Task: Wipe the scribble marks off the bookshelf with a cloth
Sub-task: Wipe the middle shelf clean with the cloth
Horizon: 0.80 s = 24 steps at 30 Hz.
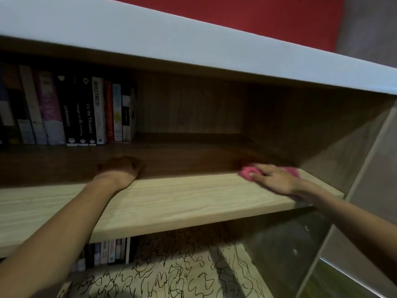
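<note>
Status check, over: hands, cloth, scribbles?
Right hand presses cloth flat on upper shelf. Left hand rests on same shelf, in shadow. Scribbles cover lower shelf. Books far left, clear of cloth.

books [71, 110] block left, shelf [193, 196] right open

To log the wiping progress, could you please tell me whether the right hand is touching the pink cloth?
Touching. The head view shows the right hand lying flat on the pink cloth, whose edges show beyond it on both sides.
</note>
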Each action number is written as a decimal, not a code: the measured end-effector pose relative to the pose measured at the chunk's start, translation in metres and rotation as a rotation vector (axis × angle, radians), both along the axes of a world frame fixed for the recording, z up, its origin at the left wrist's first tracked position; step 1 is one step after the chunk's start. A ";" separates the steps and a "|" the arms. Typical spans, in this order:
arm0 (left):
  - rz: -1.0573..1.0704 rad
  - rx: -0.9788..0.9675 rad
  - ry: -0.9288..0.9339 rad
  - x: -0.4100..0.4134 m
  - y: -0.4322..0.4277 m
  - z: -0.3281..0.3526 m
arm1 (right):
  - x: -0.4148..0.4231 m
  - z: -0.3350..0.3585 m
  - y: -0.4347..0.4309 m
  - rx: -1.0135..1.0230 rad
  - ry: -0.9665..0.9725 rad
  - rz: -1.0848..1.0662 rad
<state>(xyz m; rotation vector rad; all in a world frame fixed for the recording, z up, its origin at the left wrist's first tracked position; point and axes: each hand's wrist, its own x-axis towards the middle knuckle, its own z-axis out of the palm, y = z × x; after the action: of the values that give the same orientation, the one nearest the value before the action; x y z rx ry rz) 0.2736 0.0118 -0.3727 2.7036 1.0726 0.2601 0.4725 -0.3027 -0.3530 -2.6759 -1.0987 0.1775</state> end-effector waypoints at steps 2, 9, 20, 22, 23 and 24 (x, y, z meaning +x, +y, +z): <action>-0.006 0.005 0.037 0.002 0.003 -0.002 | 0.031 0.005 -0.010 -0.011 0.009 -0.176; 0.007 0.063 0.112 0.012 0.014 -0.005 | 0.092 0.001 0.060 -0.036 -0.146 -0.331; 0.012 0.022 0.114 0.016 0.017 -0.004 | 0.005 -0.004 0.197 -0.095 -0.144 0.210; 0.015 0.023 0.111 0.014 0.012 -0.001 | -0.012 -0.007 0.190 -0.090 -0.172 0.398; 0.019 0.028 0.114 0.014 0.009 0.000 | -0.017 -0.007 0.183 -0.078 -0.171 0.474; 0.022 0.036 0.119 0.014 0.007 0.002 | -0.019 -0.006 0.176 -0.069 -0.163 0.518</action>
<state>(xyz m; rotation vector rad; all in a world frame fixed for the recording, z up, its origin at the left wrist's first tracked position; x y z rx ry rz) 0.2874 0.0185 -0.3710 2.7707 1.1411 0.1246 0.4532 -0.1266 -0.3586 -2.4369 -1.8528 0.0875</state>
